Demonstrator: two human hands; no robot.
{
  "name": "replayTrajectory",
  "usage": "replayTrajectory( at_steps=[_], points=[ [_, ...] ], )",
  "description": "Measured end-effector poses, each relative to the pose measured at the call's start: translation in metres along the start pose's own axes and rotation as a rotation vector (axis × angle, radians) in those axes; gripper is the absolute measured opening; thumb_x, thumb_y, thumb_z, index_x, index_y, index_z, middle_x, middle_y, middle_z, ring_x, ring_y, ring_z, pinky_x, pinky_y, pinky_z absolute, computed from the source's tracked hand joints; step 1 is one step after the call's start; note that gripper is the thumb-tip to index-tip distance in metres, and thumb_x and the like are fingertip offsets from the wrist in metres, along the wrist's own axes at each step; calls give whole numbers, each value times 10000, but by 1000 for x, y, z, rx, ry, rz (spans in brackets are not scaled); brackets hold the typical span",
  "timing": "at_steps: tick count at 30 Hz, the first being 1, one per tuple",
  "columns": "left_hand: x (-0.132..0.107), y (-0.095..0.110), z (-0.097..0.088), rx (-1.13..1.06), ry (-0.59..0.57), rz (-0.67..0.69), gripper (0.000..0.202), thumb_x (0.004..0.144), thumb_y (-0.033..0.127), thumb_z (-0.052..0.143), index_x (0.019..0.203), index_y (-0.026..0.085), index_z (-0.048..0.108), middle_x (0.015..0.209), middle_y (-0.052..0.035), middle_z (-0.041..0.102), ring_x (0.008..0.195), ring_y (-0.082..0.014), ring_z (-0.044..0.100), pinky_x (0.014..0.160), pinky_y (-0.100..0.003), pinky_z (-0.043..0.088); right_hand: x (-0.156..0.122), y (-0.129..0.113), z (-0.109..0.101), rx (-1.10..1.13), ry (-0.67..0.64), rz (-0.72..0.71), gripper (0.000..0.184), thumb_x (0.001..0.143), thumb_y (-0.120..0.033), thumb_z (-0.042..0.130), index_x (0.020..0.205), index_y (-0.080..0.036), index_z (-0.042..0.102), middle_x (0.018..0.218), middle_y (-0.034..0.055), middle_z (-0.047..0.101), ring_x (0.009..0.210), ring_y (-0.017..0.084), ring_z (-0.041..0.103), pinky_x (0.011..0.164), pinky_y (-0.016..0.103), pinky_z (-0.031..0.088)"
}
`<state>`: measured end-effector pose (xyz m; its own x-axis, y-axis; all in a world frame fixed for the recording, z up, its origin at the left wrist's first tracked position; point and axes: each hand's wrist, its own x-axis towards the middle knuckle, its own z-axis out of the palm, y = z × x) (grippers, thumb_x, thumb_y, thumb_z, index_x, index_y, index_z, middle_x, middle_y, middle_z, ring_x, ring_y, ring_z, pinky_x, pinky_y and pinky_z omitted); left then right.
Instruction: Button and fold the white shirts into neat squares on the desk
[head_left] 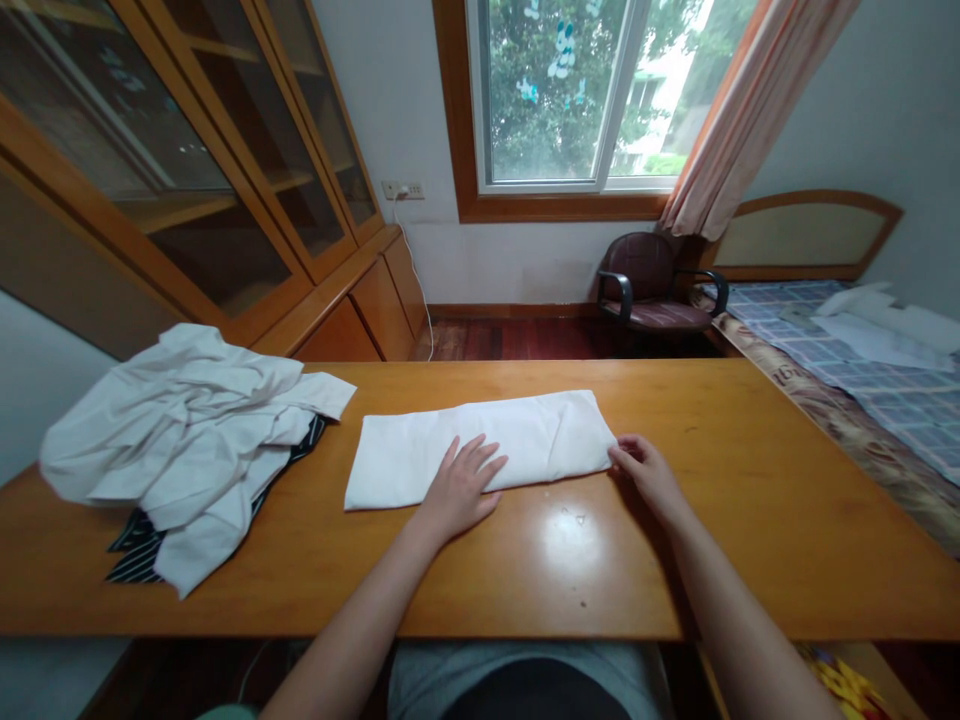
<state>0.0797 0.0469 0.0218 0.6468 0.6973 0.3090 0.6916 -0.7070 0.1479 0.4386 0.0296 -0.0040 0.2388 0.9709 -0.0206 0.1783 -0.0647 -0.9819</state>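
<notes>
Cloth (480, 447) under left hand (459, 487); right hand (646, 472) at its end

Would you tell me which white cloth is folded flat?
The folded cloth in the middle, a neat rectangle; the heap at left is crumpled.

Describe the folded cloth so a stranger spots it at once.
Find the long wooden table facing the window. At its middle lies a folded white cloth, left hand flat on it, right hand at its right end. Unlike the crumpled white heap on the table's left, it is smooth and rectangular.
</notes>
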Motion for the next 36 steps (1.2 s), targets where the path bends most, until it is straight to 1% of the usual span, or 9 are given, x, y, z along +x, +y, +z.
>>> replayTrajectory(
  at_steps=[3, 5, 9, 12, 17, 20, 30, 33, 36],
  points=[
    [3, 3, 9, 3, -4, -2, 529, 841, 185, 617, 1362, 259, 567, 1415, -94, 591, 1391, -299, 460, 1192, -569, 320, -3, 5, 0, 17, 28, -16, 573, 705, -586, 731, 1106, -229, 531, 899, 38, 647, 669, 182, 608, 563, 303, 494],
    [5, -1, 13, -1, -7, 10, 566, 818, 128, 593, 1370, 251, 565, 1411, -95, 599, 1379, -287, 482, 1176, -534, 363, -6, 9, -3, -31, 51, -42, 609, 696, -555, 737, 1155, -232, 501, 955, 50, 650, 664, 179, 605, 567, 317, 509],
    [6, -6, 17, 1, 17, 17, 563, 826, 111, 573, 1375, 239, 567, 1408, -89, 610, 1358, -273, 518, 1155, -495, 409, -12, 15, -8, -217, 45, -114, 560, 709, -496, 750, 1148, -227, 531, 956, 61, 681, 816, 221, 647, 781, 390, 540],
    [5, -7, 18, 18, 42, 14, 530, 858, 115, 573, 1373, 237, 569, 1406, -83, 616, 1343, -265, 539, 1140, -476, 437, -15, 16, -10, -251, 25, -124, 552, 720, -491, 747, 1158, -231, 534, 943, 61, 686, 858, 241, 658, 814, 404, 533],
    [2, -11, 17, 72, 95, 62, 405, 951, 120, 501, 1330, 212, 612, 1368, -64, 652, 1299, -249, 588, 1097, -434, 492, -11, 18, -13, -278, 27, -107, 470, 744, -477, 714, 1106, -234, 541, 859, 32, 677, 819, 243, 654, 812, 404, 506],
    [0, -15, 14, 70, 129, 85, 392, 984, 107, 444, 1311, 216, 631, 1349, -48, 666, 1281, -229, 606, 1065, -412, 523, -8, 18, -16, -299, 27, -96, 435, 737, -471, 715, 1056, -238, 533, 846, 21, 683, 820, 245, 653, 814, 398, 486],
    [8, -17, 7, 12, 148, 59, 379, 946, 102, 490, 1256, 217, 675, 1291, -38, 700, 1228, -217, 645, 1009, -391, 569, -1, 12, -18, -276, 94, -104, 372, 717, -507, 721, 896, -238, 536, 837, 25, 679, 815, 230, 649, 766, 355, 492],
    [12, -18, 6, -7, 144, 34, 378, 918, 97, 520, 1233, 220, 689, 1256, -39, 718, 1190, -221, 670, 988, -402, 583, -2, 13, -15, -330, 127, -175, 342, 775, -532, 686, 878, -228, 569, 831, 38, 671, 791, 229, 636, 746, 362, 507],
    [14, -18, 4, -7, 158, 6, 339, 911, 113, 544, 1193, 207, 707, 1213, -40, 738, 1143, -225, 695, 970, -406, 593, -9, 10, -4, -460, 196, -397, 294, 858, -510, 648, 870, -217, 636, 866, 68, 647, 825, 241, 609, 764, 385, 508]
  ],
)
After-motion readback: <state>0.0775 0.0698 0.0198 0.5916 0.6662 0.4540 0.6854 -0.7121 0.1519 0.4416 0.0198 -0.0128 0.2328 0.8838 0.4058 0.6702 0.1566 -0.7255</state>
